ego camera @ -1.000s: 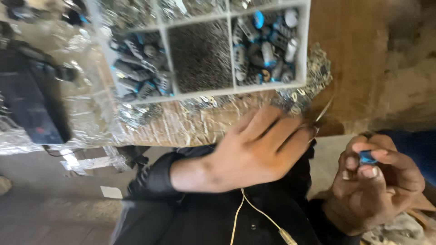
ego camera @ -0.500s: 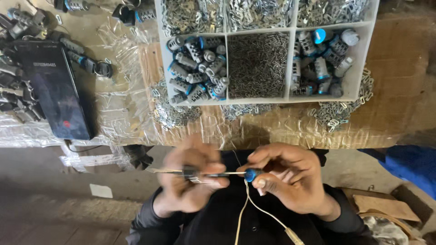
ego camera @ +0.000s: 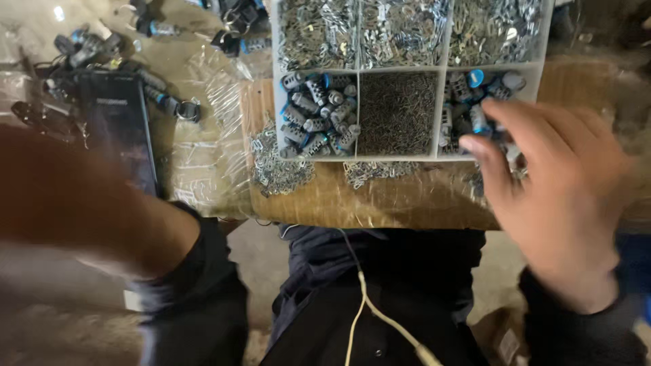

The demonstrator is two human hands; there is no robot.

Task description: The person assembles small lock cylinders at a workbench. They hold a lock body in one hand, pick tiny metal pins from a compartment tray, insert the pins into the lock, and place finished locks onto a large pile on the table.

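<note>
Pale cord (ego camera: 366, 305) hanging down dark jacket at bottom. Left hand (ego camera: 61, 196) blurring across left side, sleeve dark; grip impossible to tell. Right hand (ego camera: 556, 196) reaching up over wooden board (ego camera: 407, 200), fingers (ego camera: 485, 152) loosely spread, tips touching blue-and-grey parts (ego camera: 468, 105) in lower right compartment of white tray (ego camera: 437, 68). Middle compartment holding fine dark pins (ego camera: 397, 112). Black phone (ego camera: 119, 132) lying on plastic sheet to left.

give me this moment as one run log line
right hand: fingertips over blue-grey parts in right compartment of divided tray | left hand: blurred, grip unclear, near dark phone
</note>
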